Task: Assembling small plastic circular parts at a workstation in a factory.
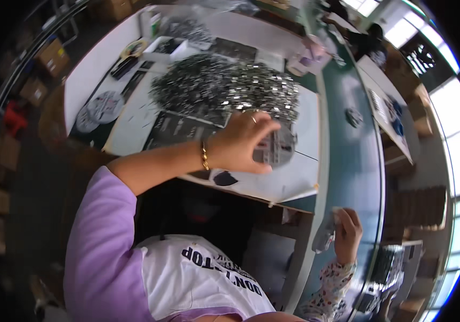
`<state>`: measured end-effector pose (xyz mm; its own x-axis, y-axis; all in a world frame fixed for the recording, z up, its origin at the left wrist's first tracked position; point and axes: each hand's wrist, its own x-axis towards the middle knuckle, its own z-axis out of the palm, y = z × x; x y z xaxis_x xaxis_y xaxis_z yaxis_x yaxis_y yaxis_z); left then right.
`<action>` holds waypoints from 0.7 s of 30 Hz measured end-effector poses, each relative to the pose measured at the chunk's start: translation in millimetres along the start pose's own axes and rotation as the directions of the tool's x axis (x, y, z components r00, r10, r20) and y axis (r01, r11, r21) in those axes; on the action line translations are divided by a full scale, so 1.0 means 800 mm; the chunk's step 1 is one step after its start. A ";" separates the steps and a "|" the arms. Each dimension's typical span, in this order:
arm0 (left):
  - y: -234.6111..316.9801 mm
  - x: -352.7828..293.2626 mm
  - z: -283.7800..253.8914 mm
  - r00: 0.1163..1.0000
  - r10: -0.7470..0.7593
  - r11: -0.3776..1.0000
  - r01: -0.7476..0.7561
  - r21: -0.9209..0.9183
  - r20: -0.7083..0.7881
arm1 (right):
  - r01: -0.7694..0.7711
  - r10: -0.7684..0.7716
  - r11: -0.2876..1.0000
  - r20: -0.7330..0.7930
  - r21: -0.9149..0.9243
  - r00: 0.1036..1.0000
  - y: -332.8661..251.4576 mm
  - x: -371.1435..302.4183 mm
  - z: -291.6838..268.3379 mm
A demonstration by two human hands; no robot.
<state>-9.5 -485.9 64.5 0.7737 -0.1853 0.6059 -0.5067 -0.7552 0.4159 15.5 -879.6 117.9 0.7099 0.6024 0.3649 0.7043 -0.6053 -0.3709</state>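
Bent at the elbow, my left arm in its pushed-up purple sleeve crosses the white worktable (306,129). My left hand (243,140) hovers with thumb and fingers spread apart. Just beyond its fingertips lies a round, greyish printed piece (281,149). A heap of shiny silver pieces (265,88) sits past the hand, next to a darker grey heap (192,83). Off to the right, my right hand (349,236), with a floral cuff, pinches a small greyish packet (324,237) over the green conveyor belt (348,161). The packet's contents are too blurred to make out.
Flat round pieces (105,106) lie at the table's left side. A white box (168,49) and a roll of tape (133,48) stand farther back. A low white wall (98,51) borders the table. Another person (368,45) works across the belt.
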 end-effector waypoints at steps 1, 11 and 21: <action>-0.026 -0.032 -0.046 0.995 -0.078 0.986 0.085 0.141 -0.057 | 0.220 -0.217 0.975 0.096 -0.019 0.971 -0.019 0.053 0.027; -0.180 -0.276 -0.298 0.694 -0.610 0.345 0.667 0.660 -0.383 | 0.854 -0.804 0.484 0.483 0.191 0.348 -0.176 0.276 0.261; -0.089 -0.075 -0.189 0.937 -0.234 0.959 0.266 -0.094 0.261 | 0.133 -0.146 0.988 0.214 0.075 0.966 -0.039 0.278 0.232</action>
<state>-77.5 -325.9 101.4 0.9423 -0.1611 0.2936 -0.3165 -0.7144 0.6240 151.2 -630.1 52.1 0.5821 0.7817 0.2236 0.7902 -0.4791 -0.3821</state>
